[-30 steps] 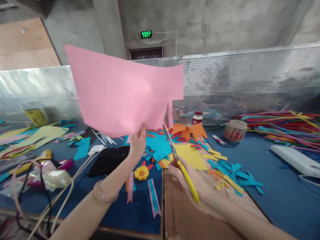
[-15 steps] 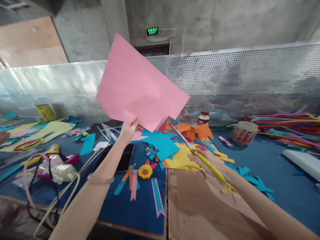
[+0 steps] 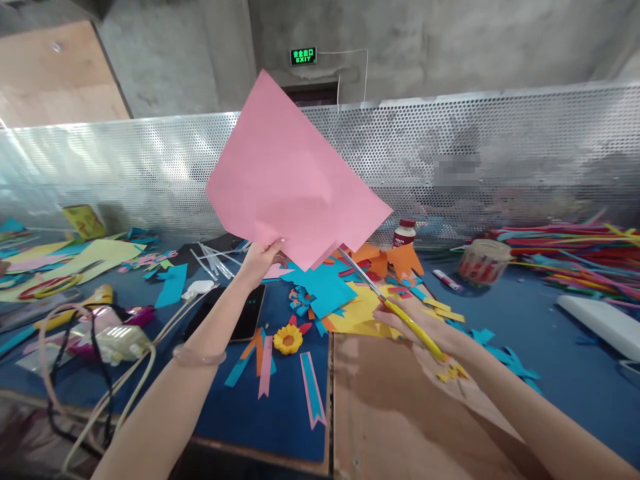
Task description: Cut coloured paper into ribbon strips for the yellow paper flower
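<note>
A large pink sheet of paper (image 3: pixel 295 173) is held up in the air, pinched at its lower left edge by my left hand (image 3: pixel 263 259). My right hand (image 3: pixel 413 319) grips yellow-handled scissors (image 3: pixel 407 320); their blades point up and left, with the tips by a notch in the sheet's lower edge. Whether the tips touch the paper I cannot tell. Beneath the sheet lie blue paper (image 3: pixel 333 291), yellow paper (image 3: pixel 367 313) and orange scraps (image 3: pixel 404 259). A yellow flower (image 3: pixel 288 339) and a pink-and-blue paper ribbon (image 3: pixel 313 390) rest nearer to me.
A dark phone (image 3: pixel 250 313) lies under my left forearm, with cables (image 3: pixel 120 393) to its left. Behind stands a perforated metal screen (image 3: pixel 500 153). To the right are a red-capped bottle (image 3: pixel 404 233), a tape roll (image 3: pixel 484 261), a glue stick (image 3: pixel 447 280) and bundled colourful strips (image 3: pixel 565 250).
The pink sheet has shifted right and turned slightly, with my left hand still on it. The scissors have hardly moved. The whole view has shifted a little.
</note>
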A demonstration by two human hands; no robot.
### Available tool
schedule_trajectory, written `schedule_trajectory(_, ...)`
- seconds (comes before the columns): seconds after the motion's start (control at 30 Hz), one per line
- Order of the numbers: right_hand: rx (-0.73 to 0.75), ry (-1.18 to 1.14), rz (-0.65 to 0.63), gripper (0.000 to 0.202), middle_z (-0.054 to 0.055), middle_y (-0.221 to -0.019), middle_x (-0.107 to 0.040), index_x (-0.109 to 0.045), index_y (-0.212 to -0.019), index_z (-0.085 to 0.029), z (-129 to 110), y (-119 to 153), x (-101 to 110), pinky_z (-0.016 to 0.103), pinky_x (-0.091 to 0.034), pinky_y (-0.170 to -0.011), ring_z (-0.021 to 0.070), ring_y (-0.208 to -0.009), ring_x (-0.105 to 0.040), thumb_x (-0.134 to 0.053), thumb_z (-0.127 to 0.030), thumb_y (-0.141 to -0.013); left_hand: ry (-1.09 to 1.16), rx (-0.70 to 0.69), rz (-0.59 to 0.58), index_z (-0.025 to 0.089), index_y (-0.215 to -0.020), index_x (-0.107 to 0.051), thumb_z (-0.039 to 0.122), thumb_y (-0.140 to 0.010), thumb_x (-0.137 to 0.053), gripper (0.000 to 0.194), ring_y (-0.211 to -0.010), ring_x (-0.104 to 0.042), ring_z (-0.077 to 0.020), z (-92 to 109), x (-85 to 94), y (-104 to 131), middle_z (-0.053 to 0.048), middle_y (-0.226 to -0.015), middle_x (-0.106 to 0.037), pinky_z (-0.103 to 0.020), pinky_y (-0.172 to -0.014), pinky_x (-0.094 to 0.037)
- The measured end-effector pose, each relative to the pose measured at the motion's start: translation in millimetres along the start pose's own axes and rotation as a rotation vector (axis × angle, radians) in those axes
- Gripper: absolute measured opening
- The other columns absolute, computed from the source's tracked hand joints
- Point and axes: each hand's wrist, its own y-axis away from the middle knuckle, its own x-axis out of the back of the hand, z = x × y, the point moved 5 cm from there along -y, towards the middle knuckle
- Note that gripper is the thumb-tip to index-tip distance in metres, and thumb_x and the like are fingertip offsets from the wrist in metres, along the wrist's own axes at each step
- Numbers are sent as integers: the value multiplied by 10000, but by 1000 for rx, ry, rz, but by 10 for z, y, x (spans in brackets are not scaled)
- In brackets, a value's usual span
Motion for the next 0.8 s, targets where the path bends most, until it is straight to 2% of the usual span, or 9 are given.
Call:
schedule_trajectory(0.13,79,58,24,228,2,-704,-557,-516,-813,-220,80,-60,-5,281,-439,-569,156,-628,-542,-481,-442,-849,1,25,31,103,-944,-572,352,-776,-655,312,-569,-623,-172,-39,32,-13,-31,-654,-618,-275,-461,-489)
schedule_trajectory(0.23,120,92,59,256,-6,-691,-521,-472,-751,-219,62,-75,10,289,-425,-592,152,-619,-517,-468,-454,-854,-5,42,-4,99,-941,-576,352,-788,-641,303,-575,-624,-171,-55,14,-5,-37,-661,-623,-279,-471,-495)
schedule_trajectory(0.37,66,95,112,335,-5,-675,-499,-446,-700,-210,17,-70,39,290,-417,-606,154,-633,-517,-445,-506,-857,-19,49,-72,102,-972,-563,334,-803,-631,295,-590,-632,-168,-27,-64,36,-44,-708,-639,-289,-495,-521)
schedule_trajectory(0.6,-86,-2,78,391,-14,-596,-489,-456,-691,-196,112,-117,-5,258,-358,-490,129,-536,-481,-439,-553,-851,-38,72,-96,106,-970,-591,352,-799,-635,303,-601,-639,-162,-89,-110,44,-47,-728,-642,-277,-494,-531)
schedule_trajectory(0.8,-74,-53,104,383,-25,-581,-473,-526,-787,-194,104,-107,1,244,-358,-474,131,-536,-488,-457,-566,-843,-12,98,-106,101,-993,-582,327,-800,-647,304,-580,-630,-153,-111,-141,64,-40,-723,-627,-281,-496,-540)
